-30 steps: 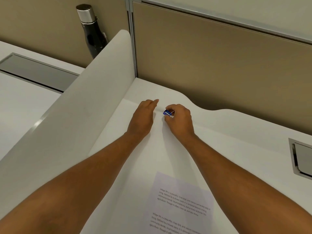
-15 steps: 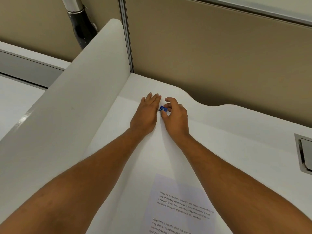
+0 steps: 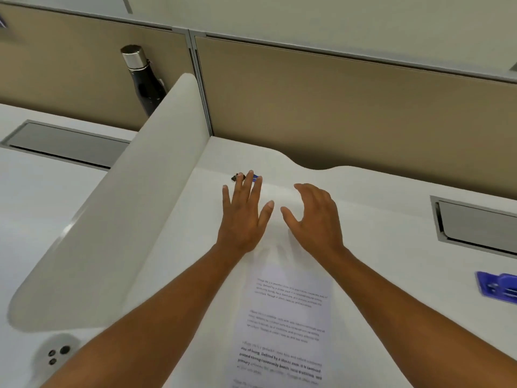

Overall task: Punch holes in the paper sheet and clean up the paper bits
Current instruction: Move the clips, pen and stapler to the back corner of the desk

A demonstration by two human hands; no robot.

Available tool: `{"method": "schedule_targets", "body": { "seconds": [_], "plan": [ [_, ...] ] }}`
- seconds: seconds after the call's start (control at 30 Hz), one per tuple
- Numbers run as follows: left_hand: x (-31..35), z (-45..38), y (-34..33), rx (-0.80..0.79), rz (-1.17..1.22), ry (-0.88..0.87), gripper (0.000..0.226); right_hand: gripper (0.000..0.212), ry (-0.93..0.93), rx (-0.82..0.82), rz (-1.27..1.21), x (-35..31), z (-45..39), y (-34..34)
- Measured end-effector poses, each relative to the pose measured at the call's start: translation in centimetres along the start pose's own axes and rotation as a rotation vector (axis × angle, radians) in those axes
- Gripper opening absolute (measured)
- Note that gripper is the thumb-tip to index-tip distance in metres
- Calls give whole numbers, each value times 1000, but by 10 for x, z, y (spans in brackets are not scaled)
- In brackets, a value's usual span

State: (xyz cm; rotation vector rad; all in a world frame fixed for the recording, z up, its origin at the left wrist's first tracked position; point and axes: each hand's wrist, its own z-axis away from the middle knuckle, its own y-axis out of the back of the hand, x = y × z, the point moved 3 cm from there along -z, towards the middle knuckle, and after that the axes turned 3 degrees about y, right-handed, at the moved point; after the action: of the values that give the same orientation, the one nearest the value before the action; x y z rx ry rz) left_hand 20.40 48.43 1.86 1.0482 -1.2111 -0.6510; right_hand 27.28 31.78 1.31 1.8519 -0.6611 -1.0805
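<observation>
Head view looks down on a white desk [image 3: 391, 219] with both bare forearms reaching forward; the left hand [image 3: 243, 217] lies palm down with its fingers spread flat, holding nothing; the right hand [image 3: 316, 217] is beside it, fingers loosely curled and apart, thumb out toward the left hand, also empty. A small blue and dark object [image 3: 242, 177], too small to identify, sits on the desk at the left hand's fingertips, partly covered by them; it is not gripped. The printed paper sheet [image 3: 282, 326] lies flat on the desk nearer the person, between the two forearms, its far edge below the wrists; neither hand touches its printed part. A blue hole punch [image 3: 499, 287] rests at the right edge of the view, well apart from both hands. A white divider panel [image 3: 131, 214] rises on the left; a dark bottle [image 3: 145, 79] stands behind it.
</observation>
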Motion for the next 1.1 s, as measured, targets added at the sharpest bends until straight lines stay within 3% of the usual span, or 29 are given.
{"method": "schedule_targets", "body": {
  "seconds": [0.2,0.37,0.63,1.0,1.1],
  "plan": [
    [78,89,-33,-35,-153,-150,87,69,21,-106,197,46,109,74],
    [159,170,-68,-54,-123,-285,84,68,-23,-117,200,93,216,126],
    [266,271,-113,-104,-85,-344,84,70,-171,-111,205,166,347,188],
    [323,344,-174,-48,-119,-337,81,69,-236,-147,197,220,433,227],
    [325,346,-178,3,-198,-298,71,62,-275,-79,197,230,436,233]
  ]
}}
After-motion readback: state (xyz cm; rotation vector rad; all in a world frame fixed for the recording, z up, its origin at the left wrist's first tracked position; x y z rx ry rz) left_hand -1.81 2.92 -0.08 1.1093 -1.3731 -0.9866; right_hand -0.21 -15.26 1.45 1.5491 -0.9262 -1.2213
